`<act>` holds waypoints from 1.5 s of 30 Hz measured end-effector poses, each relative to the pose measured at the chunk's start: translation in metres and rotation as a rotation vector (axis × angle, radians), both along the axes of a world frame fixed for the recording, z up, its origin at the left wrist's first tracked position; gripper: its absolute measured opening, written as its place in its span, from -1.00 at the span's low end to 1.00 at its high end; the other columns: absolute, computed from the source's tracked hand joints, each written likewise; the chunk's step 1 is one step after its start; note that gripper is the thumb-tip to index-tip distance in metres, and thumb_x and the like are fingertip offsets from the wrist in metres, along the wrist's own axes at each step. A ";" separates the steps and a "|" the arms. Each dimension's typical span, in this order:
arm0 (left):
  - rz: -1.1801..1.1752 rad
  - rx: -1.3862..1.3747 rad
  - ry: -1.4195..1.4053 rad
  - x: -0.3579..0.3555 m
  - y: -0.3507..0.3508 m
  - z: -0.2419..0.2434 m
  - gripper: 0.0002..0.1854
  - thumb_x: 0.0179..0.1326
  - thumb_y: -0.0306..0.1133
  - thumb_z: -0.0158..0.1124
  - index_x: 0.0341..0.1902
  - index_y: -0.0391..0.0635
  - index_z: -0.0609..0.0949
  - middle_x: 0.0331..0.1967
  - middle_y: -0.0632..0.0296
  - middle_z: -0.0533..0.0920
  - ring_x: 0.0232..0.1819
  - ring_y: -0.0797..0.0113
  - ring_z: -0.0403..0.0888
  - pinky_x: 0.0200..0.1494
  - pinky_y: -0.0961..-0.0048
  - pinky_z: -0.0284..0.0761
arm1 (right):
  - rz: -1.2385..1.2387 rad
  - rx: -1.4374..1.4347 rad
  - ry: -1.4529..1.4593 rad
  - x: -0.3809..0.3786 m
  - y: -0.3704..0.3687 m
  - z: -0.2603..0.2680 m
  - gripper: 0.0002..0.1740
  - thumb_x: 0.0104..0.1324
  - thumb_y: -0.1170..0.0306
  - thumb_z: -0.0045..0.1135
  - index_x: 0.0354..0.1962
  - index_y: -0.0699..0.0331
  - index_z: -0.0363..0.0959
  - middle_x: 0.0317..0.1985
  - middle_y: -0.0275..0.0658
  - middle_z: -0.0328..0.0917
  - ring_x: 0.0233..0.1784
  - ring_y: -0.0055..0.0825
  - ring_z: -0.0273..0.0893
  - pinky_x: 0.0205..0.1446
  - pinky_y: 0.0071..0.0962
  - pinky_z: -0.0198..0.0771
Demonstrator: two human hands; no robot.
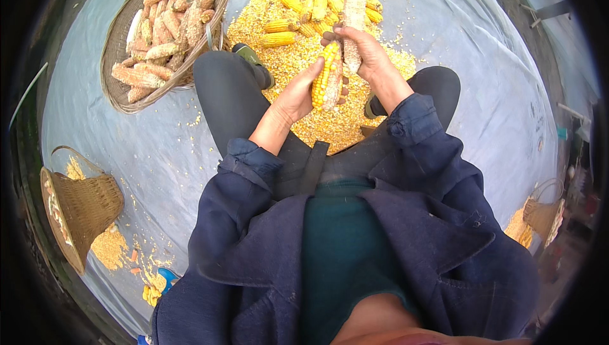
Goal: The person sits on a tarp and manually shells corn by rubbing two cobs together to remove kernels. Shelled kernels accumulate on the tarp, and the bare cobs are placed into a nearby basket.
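My left hand (pixel 299 91) grips a partly shelled corn ear (pixel 327 78), with rows of yellow kernels on one side and bare cob on the other. In my right hand (pixel 368 52) is a long, bare, pale corncob (pixel 354 11), held upright just right of the ear. Whether the cob and the ear touch is hard to tell. Beneath both hands spreads a heap of loose corn kernels (pixel 304 54) between my legs. Several unshelled corn ears (pixel 279 39) lie on the heap's far part, beyond my hands.
A wide wicker basket (pixel 110 54) filled with bare corncobs (pixel 164 23) stands left of my knee. Another wicker basket (pixel 95 197) leans at lower left near more kernels (pixel 109 247). At far right is a smaller basket (pixel 540 214). A pale plastic sheet (pixel 495 88) covers the ground.
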State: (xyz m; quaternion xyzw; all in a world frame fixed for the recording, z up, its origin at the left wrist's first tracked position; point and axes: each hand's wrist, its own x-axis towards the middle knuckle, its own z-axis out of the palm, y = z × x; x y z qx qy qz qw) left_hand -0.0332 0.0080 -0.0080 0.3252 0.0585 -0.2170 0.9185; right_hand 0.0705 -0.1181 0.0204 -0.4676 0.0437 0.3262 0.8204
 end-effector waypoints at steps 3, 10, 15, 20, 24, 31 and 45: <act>0.081 0.004 0.066 0.002 -0.001 0.001 -0.42 0.32 0.09 -0.27 0.15 -0.14 0.31 -0.13 0.00 0.53 -0.20 0.13 0.58 -0.13 0.18 0.55 | -0.033 -0.057 -0.027 -0.012 -0.005 0.011 -0.73 0.09 0.37 0.15 -0.27 0.33 0.41 -0.42 -0.23 0.53 -0.39 -0.45 0.52 -0.29 -0.49 0.45; 0.325 0.586 -0.022 -0.007 -0.035 -0.013 -0.46 0.36 -0.08 -0.28 0.24 -0.24 0.25 0.02 0.02 0.47 0.12 0.22 0.35 0.20 0.43 0.14 | -0.004 -0.675 -0.728 -0.062 0.010 0.010 -0.52 -0.07 0.34 0.24 -0.18 0.41 0.37 -0.37 -0.17 0.54 -0.32 -0.44 0.50 -0.16 -0.49 0.37; 0.118 0.381 -0.050 -0.017 -0.045 -0.003 -0.58 0.35 -0.04 -0.28 -0.14 -0.15 0.41 -0.54 0.17 0.53 -0.66 0.35 0.53 -0.62 0.47 0.49 | -0.252 -0.558 -0.208 -0.019 -0.017 -0.029 -0.70 -0.01 0.51 0.24 -0.31 0.30 0.35 -0.49 -0.30 0.47 -0.54 -0.58 0.39 -0.46 -0.51 0.33; 0.001 -0.062 0.168 -0.006 -0.035 -0.023 -0.51 0.29 0.06 -0.20 -0.10 -0.14 0.45 -0.47 0.09 0.57 -0.56 0.25 0.58 -0.53 0.40 0.53 | -0.103 -0.544 -0.300 -0.009 -0.013 -0.036 -0.60 0.06 0.19 0.29 -0.32 0.26 0.32 -0.59 -0.36 0.38 -0.66 -0.64 0.31 -0.58 -0.62 0.25; -0.026 -0.188 0.251 0.006 -0.017 -0.028 -0.48 0.26 0.08 -0.20 -0.04 -0.13 0.44 -0.38 0.01 0.58 -0.48 0.15 0.59 -0.42 0.25 0.55 | 0.006 -0.667 -0.290 0.002 -0.040 -0.011 -0.55 0.09 0.06 0.24 -0.34 0.25 0.30 -0.57 -0.38 0.34 -0.65 -0.70 0.28 -0.67 -0.68 0.20; 0.016 -0.145 0.233 0.014 -0.009 -0.042 -0.44 0.29 0.13 -0.27 -0.05 -0.12 0.45 -0.39 0.03 0.58 -0.49 0.17 0.58 -0.42 0.29 0.55 | -0.030 -0.503 -0.272 -0.034 -0.051 0.000 -0.61 0.03 0.37 0.31 -0.22 0.32 0.38 -0.55 -0.42 0.38 -0.63 -0.71 0.28 -0.57 -0.70 0.21; 0.223 0.620 -0.111 0.003 -0.012 -0.045 -0.50 0.33 0.06 -0.27 -0.25 -0.17 0.45 -0.55 0.21 0.51 -0.61 0.43 0.50 -0.55 0.55 0.45 | 0.095 -0.476 -0.098 -0.047 -0.025 -0.015 -0.64 0.04 0.48 0.19 -0.18 0.43 0.38 -0.32 -0.27 0.49 -0.30 -0.51 0.50 -0.24 -0.53 0.49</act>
